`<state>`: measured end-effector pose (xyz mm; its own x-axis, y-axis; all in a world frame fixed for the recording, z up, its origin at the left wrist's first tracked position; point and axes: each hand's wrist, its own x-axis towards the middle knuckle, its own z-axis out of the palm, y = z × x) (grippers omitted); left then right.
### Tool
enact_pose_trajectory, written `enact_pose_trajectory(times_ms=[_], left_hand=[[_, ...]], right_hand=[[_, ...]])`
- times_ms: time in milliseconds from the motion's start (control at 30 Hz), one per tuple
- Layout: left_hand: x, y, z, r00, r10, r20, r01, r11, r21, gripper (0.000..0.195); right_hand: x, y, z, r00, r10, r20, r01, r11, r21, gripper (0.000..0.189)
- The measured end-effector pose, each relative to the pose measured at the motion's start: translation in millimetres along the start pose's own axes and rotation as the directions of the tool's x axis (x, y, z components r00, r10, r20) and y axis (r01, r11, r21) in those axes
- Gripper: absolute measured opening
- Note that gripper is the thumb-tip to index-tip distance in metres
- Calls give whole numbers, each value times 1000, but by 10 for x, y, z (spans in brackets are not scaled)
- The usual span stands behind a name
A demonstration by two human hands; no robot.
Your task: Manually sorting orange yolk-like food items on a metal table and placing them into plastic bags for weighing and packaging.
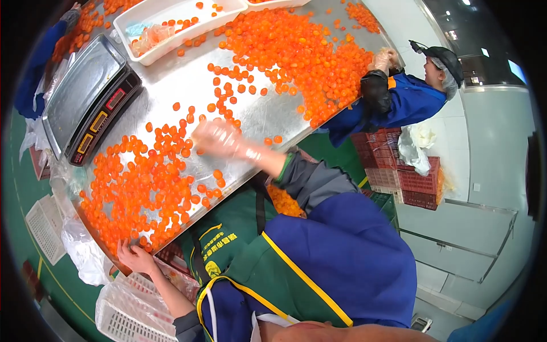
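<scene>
Small round orange yolk-like balls (141,184) lie spread over the near left of a metal table (166,89), with a deeper heap of them (295,47) at the far right. My right hand (218,139), in a clear plastic glove and blurred, is over the table between the two groups, beside several loose balls. Its fingertips are not clear, so whether it holds a ball cannot be told. My left hand (136,257) rests at the table's near left edge with fingers apart, touching or close to the outermost balls, with nothing seen in it.
A digital scale with a metal pan (83,85) stands at the left. Behind it is a white tray (147,60) holding balls and crumpled plastic. A co-worker (401,98) works at the right edge. Plastic-lined baskets (124,316) stand below left; stacked red crates (416,179) are at right.
</scene>
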<state>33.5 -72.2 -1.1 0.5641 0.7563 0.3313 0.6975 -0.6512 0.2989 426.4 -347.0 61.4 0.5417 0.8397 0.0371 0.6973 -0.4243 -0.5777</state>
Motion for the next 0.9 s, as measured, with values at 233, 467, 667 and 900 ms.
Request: enact_pose_trajectory(times_ms=[233, 467, 667, 900], left_hand=[[4, -38, 3, 1000, -7, 6, 7, 1000, 24, 29], [6, -13, 21, 1000, -22, 23, 21, 1000, 19, 26], [6, -10, -34, 999, -40, 30, 39, 999, 34, 26], [17, 60, -37, 999, -42, -5, 42, 999, -6, 25]], right_hand=[[-14, 1070, -381, 913, 229, -337, -299, 939, -170, 13], [-207, 805, -513, 835, 513, 200, -320, 156, 934, 22], [-135, 350, -777, 804, 506, 314, -364, 0, 931, 26], [271, 388, -595, 870, 439, 223, -268, 42, 962, 18]])
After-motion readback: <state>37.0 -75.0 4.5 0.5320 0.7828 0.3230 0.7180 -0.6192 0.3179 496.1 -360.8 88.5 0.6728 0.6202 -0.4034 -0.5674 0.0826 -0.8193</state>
